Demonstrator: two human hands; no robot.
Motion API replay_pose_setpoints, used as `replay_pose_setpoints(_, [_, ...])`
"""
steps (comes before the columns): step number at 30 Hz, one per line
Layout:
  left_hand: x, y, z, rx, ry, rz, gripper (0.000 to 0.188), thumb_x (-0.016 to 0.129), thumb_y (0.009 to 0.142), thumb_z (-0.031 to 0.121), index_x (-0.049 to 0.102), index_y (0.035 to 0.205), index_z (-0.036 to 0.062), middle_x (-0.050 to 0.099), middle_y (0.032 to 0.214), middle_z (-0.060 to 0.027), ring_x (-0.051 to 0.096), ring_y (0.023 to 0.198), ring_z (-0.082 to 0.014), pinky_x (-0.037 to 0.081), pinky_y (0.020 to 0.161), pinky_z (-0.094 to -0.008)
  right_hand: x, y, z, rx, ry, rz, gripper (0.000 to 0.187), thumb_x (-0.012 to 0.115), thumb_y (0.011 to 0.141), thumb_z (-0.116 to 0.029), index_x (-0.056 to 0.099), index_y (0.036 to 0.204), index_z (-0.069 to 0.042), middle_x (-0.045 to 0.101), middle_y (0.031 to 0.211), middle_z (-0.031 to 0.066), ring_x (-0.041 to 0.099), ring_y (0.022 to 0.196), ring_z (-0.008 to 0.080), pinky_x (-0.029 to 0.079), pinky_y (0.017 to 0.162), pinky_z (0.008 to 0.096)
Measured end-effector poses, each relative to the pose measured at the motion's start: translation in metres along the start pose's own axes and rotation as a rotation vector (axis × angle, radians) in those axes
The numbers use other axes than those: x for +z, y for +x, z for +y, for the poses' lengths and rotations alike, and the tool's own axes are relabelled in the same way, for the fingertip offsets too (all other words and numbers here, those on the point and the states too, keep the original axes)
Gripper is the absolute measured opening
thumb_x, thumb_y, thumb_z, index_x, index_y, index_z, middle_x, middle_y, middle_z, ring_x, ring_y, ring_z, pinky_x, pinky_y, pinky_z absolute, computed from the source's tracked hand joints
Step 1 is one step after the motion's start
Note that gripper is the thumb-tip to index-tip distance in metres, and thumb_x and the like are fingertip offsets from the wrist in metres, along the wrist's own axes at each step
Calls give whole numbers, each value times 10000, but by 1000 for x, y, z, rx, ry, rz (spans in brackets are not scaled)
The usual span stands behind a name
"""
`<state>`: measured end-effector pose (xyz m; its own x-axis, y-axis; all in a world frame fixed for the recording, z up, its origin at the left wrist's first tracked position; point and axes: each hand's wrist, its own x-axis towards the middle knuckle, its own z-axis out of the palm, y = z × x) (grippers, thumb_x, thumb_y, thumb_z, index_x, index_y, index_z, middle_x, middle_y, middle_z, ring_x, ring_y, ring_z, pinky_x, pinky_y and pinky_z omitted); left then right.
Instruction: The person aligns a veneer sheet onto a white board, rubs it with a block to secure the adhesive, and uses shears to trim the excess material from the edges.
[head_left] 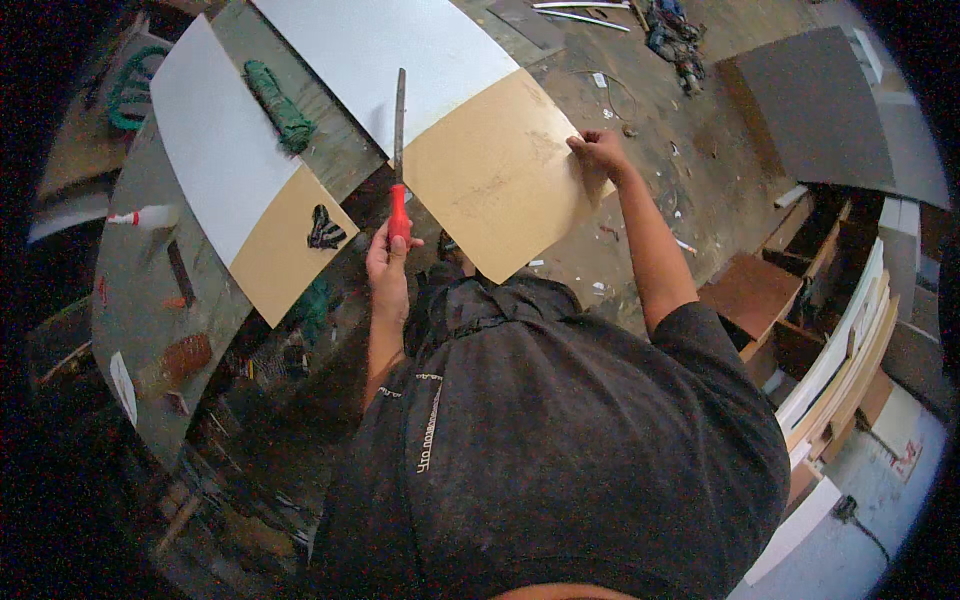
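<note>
Our left grip (392, 258) is curled round the handle of a slim red-handled tool with a long dark metal blade (399, 165), point up, seemingly keeping it clear of the large flat white-and-tan board (490, 165). Our right grip (602, 155) pinches that board's right edge, probably steadying the tan end, which juts past the near edge of the grey-green worktop (135, 275).

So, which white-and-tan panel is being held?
The wider panel, on the right: the right hand holds its edge. The narrower panel on the left lies untouched.
</note>
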<state>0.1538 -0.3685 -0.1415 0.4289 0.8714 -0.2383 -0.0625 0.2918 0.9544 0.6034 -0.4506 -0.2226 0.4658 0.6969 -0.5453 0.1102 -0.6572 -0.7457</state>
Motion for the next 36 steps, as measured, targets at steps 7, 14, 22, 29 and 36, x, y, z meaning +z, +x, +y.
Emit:
replay_pose_setpoints(7, [-2, -27, -12, -11, -41, 92, 553, 630, 988, 379, 519, 1369, -5, 631, 1196, -68, 626, 938, -140, 483, 926, -308, 15, -1, 1, 2, 245, -111, 381, 710, 917, -411, 723, 1043, -51, 680, 896, 5, 589, 783, 121, 468, 770, 305])
replay_pose_setpoints(14, [-5, -61, -2, 45, -33, 216, 518, 596, 1013, 343, 502, 1376, -15, 616, 1200, -79, 634, 996, -155, 465, 977, -316, 10, 49, -36, 12, -569, 292, 602, 632, 894, -581, 703, 1119, -27, 702, 1135, 157, 659, 1057, 304, 486, 936, 434])
replay_pose_setpoints(22, [-68, -84, -28, 154, -131, 561, 527, 596, 1015, 329, 472, 1380, -30, 583, 1247, -95, 617, 1113, -217, 450, 1036, -385, 332, 52, -299, -804, -475, 254, 1009, 759, 787, -546, 308, 1508, -3, 488, 1391, 282, 478, 1294, 416, 421, 1033, 544])
replay_pose_setpoints(29, [-135, -68, -51, 246, -253, 880, 564, 614, 999, 333, 451, 1374, -55, 569, 1273, -148, 589, 1174, -271, 462, 1034, -421, 436, 77, -365, -608, -342, -39, 883, 705, 791, -127, 232, 1528, -15, 588, 1208, 284, 598, 1099, 431, 500, 919, 538])
replay_pose_setpoints(36, [-187, -69, -63, 379, 48, 916, 554, 592, 1008, 363, 457, 1346, -54, 570, 1238, -154, 591, 1135, -266, 468, 1018, -415, 349, 8, -319, -659, -387, 144, 829, 655, 827, -169, 258, 1553, -215, 527, 1128, 246, 594, 1003, 443, 532, 796, 524])
